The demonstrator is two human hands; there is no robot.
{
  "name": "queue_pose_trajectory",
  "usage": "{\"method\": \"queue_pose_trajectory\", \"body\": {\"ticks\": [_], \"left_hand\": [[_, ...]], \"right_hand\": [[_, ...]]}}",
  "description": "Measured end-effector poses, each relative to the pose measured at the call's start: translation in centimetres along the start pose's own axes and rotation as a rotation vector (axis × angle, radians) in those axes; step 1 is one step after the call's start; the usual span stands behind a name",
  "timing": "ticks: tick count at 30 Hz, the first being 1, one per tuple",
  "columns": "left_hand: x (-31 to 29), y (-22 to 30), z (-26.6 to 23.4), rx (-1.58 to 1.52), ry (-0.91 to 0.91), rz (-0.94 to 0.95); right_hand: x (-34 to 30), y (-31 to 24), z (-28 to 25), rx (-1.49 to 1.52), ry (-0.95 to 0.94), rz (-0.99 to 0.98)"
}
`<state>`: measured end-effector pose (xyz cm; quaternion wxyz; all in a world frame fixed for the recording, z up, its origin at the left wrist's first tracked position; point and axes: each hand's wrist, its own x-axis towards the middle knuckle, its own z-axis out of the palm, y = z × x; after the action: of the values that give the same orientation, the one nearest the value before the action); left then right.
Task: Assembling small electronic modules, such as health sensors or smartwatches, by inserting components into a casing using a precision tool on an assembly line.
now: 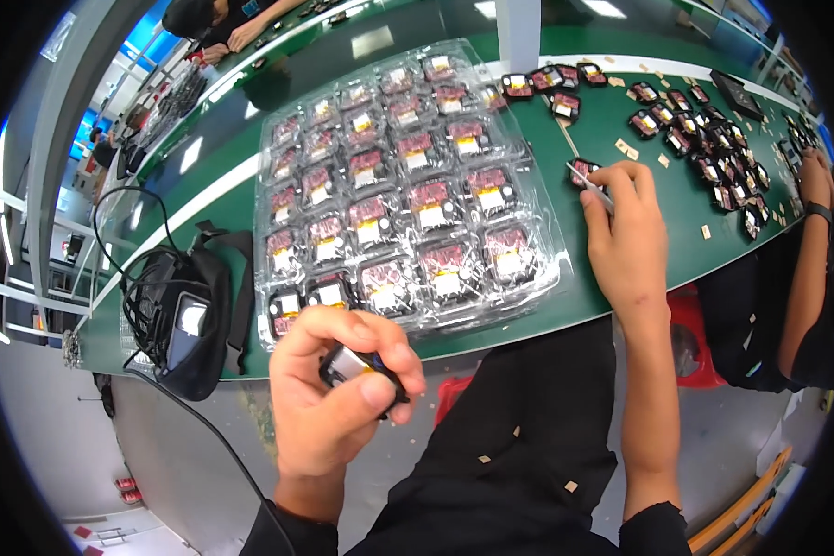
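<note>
My left hand [338, 398] is closed round a small black electronic module [350, 363] with a silvery face, held up in front of the table's near edge. Fingers and thumb cover part of it. Over the table, my right hand [628, 232] grips slim metal tweezers [595, 189], their tips pointing up and left. A similar black module [582, 172] lies on the table at those tips, partly hidden by the fingers. Between and beyond my hands sits a clear plastic tray [556, 250], its pockets filled with rows of modules showing red boards and yellow-and-white parts.
Loose modules [713, 153] lie heaped on the green table [612, 111] at the right, among small tan chips [663, 160]. A black bag [215, 306] with cables stands at the left. Another person's arm [811, 232] is at far right; someone else works across the table [246, 35].
</note>
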<state>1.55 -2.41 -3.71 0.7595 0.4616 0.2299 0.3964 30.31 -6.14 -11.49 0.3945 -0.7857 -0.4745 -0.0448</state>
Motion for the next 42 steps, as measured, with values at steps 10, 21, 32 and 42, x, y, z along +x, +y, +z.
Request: {"method": "queue_pose_trajectory", "body": {"ticks": [10, 21, 32, 42], "left_hand": [[1.1, 1.0, 0.5, 0.361, 0.149, 0.272], [1.7, 1.5, 0.3, 0.344, 0.0, 0.261], [5.1, 1.3, -2.6, 1.028, -0.062, 0.347], [4.5, 2.1, -2.0, 1.458, -0.155, 0.655]], "right_hand": [[-0.4, -1.4, 0.6, -0.076, -0.054, -0.002], [-0.8, -1.2, 0.4, -0.077, 0.0, -0.073], [-0.8, -1.2, 0.8, -0.102, -0.005, -0.072], [-0.6, -0.9, 0.7, -0.098, -0.016, -0.085]]}}
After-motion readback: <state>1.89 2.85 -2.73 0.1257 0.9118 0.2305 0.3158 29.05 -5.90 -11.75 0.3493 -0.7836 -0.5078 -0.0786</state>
